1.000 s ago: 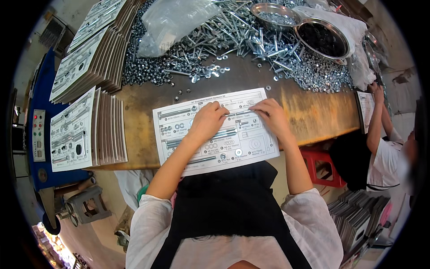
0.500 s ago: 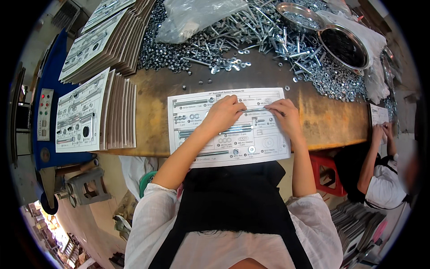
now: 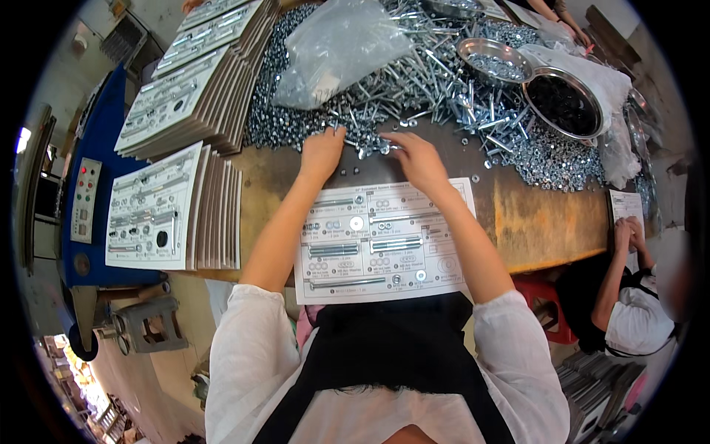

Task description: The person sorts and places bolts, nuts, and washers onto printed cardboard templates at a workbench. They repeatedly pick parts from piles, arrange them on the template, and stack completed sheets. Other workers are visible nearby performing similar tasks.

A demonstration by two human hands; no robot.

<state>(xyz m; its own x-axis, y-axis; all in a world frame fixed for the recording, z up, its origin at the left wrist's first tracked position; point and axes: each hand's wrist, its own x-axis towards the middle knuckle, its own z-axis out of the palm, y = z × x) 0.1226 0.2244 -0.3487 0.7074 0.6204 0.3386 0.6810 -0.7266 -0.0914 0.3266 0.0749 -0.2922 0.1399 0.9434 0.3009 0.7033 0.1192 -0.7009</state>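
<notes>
Left hand (image 3: 322, 152) and right hand (image 3: 416, 157), fingers curled loosely, grip unclear, at the edge of a glittering heap of steel bolts (image 3: 414, 89); just below both wrists, flat printed card (image 3: 384, 240) on worn wood.

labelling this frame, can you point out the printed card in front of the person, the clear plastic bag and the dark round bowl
printed card (image 3: 384, 251), head view, middle of its face
clear plastic bag (image 3: 340, 48), head view, centre of the crumpled film
dark round bowl (image 3: 563, 105), head view, its dark inside
</notes>
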